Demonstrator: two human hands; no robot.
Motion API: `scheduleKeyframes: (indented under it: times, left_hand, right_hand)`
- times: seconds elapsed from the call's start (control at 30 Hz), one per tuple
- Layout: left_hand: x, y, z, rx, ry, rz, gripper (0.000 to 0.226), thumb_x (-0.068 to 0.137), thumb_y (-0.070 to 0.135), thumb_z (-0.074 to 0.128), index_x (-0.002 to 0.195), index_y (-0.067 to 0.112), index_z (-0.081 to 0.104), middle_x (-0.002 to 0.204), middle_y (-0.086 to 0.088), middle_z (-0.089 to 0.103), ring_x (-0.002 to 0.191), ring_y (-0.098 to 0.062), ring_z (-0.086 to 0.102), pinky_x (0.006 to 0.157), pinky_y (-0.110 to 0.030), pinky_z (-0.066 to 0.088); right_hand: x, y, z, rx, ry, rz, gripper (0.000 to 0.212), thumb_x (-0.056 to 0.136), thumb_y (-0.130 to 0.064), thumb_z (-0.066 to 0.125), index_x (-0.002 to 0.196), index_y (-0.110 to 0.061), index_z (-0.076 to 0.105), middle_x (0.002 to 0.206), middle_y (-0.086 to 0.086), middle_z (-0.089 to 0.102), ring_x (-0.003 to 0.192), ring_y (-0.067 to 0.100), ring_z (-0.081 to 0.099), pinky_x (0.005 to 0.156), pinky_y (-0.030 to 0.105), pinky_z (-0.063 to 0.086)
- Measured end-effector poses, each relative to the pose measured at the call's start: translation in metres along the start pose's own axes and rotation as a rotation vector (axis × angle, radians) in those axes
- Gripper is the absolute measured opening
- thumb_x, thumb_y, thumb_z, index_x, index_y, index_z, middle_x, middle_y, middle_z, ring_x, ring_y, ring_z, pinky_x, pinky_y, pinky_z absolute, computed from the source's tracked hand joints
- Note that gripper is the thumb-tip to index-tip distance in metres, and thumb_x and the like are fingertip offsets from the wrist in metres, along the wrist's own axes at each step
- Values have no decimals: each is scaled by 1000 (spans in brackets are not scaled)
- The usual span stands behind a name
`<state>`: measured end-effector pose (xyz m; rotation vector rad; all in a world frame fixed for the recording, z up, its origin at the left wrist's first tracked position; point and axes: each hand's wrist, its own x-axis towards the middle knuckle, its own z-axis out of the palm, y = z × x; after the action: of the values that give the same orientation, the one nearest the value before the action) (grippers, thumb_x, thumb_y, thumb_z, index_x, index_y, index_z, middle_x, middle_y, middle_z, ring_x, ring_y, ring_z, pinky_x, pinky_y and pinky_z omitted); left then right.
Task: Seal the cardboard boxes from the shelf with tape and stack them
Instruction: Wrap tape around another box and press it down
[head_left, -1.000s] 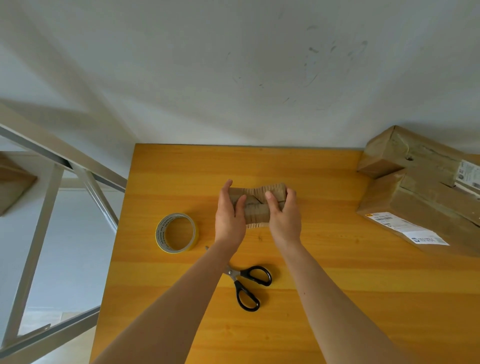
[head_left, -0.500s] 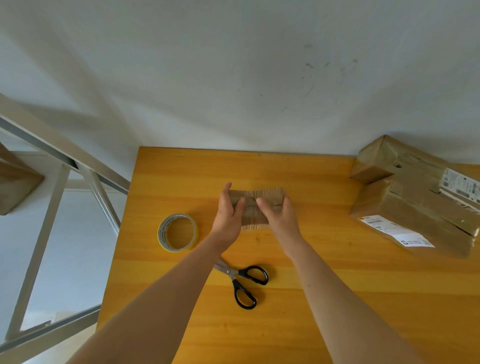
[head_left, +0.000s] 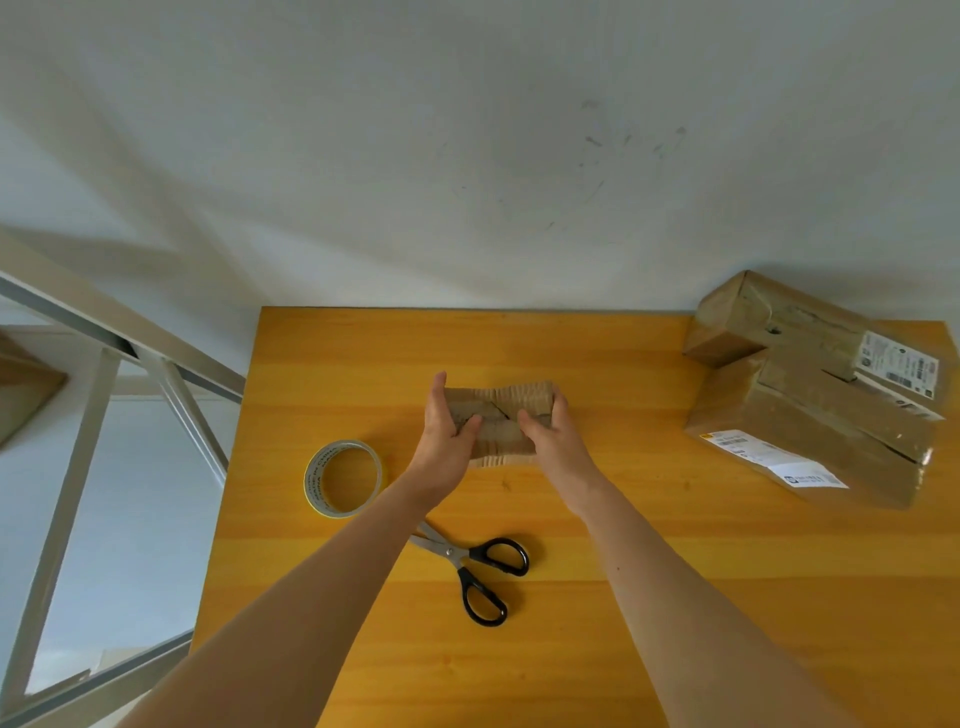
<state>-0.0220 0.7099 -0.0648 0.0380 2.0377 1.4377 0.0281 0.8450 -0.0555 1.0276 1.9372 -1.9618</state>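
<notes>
A small brown cardboard box (head_left: 501, 415) rests on the orange table (head_left: 597, 571), its top flaps folded shut with a slanted seam showing. My left hand (head_left: 445, 431) clasps its left end, thumb pressed on the flaps. My right hand (head_left: 550, 428) grips its right end, thumb on top. A roll of clear tape (head_left: 344, 478) with a yellow edge lies flat to the left of the box. Black-handled scissors (head_left: 475, 569) lie closed nearer to me, partly under my left forearm.
Two taped cardboard boxes (head_left: 815, 389) with white shipping labels are stacked at the table's right back corner. A white wall rises behind the table. A grey metal shelf frame (head_left: 104, 374) stands to the left, with a box corner (head_left: 26, 400) on it.
My thumbs have moved apart on the flaps, so more of the box top shows. The box stays in place on the table.
</notes>
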Motion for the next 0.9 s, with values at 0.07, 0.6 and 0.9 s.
scheduleKeyframes:
  times: [0.07,0.6,0.9]
  left_hand:
    - [0,4,0,152,183,43,62,100,38,40,152,29,8,160,4,0,147,-17,2,119,-42,13]
    - [40,12,17,675,391,145,44,104,31,25,81,7,54,94,-7,53,71,-28,53,57,-35,36]
    - [43,14,4,-253,256,-54,27,102,27,38,100,18,63,97,-4,68,98,-27,60,84,-47,50]
  right_hand:
    - [0,-7,0,-306,222,-96,60,103,-39,41,154,-14,21,154,6,34,138,22,36,111,33,35]
    - [44,-19,25,-1111,359,-484,41,105,-30,33,92,-7,64,91,11,65,89,29,56,70,36,38]
    - [49,-25,3,-17,67,-104,34,104,-37,39,113,-20,67,118,-10,63,117,10,54,97,28,42]
